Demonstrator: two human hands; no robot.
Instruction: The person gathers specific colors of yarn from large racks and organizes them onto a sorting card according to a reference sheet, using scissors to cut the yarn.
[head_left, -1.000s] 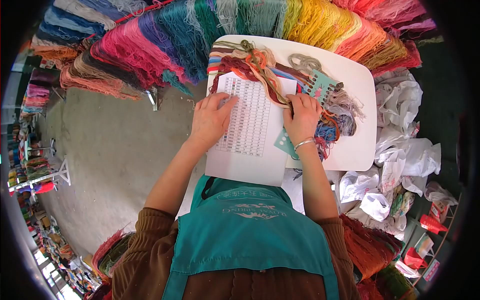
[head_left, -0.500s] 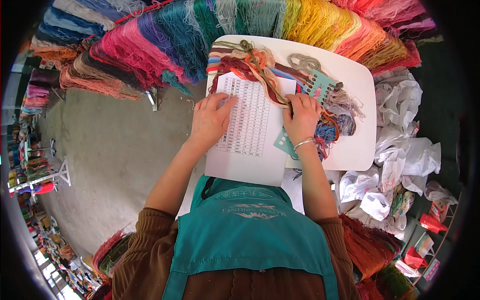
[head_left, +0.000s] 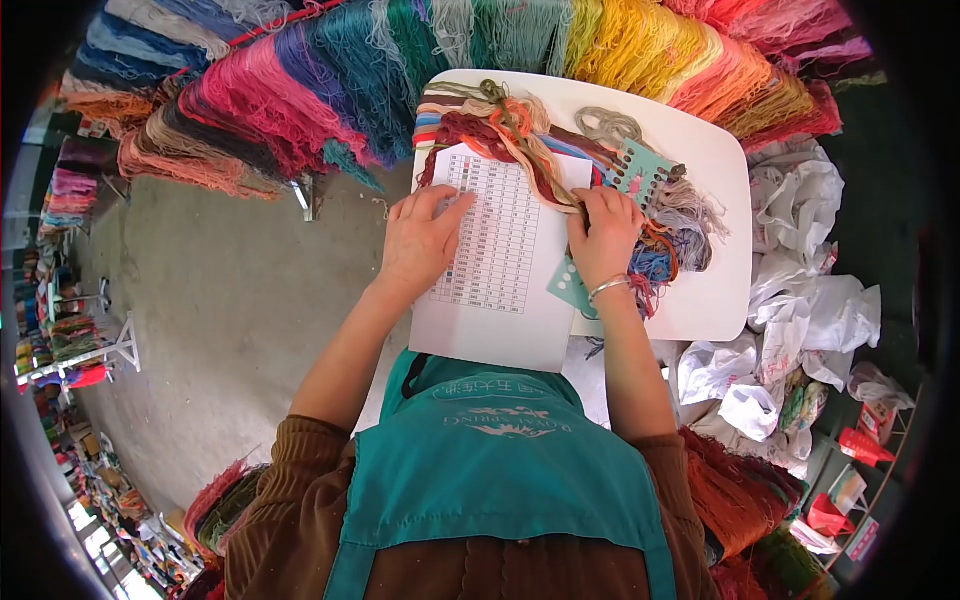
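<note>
Printed chart sheet (head_left: 500, 270): flat white paper, gridded rows, lying on white rounded table (head_left: 715, 190). Stringy multicolour thread bundle (head_left: 520, 135) crosses its top. Left hand (head_left: 420, 240) rests flat, fingers extended, on sheet. Right hand (head_left: 603, 238) curled, pinching thread strands.

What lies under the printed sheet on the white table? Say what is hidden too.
Under the printed sheet show coloured thread bundles and a teal card on the white table. How far they run beneath is hidden.

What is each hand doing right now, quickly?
Left hand: open, lying flat on the printed sheet, holding nothing.
Right hand: fingers curled onto the thread bundle at the sheet's edge; whether it truly grips cannot be told.
</note>
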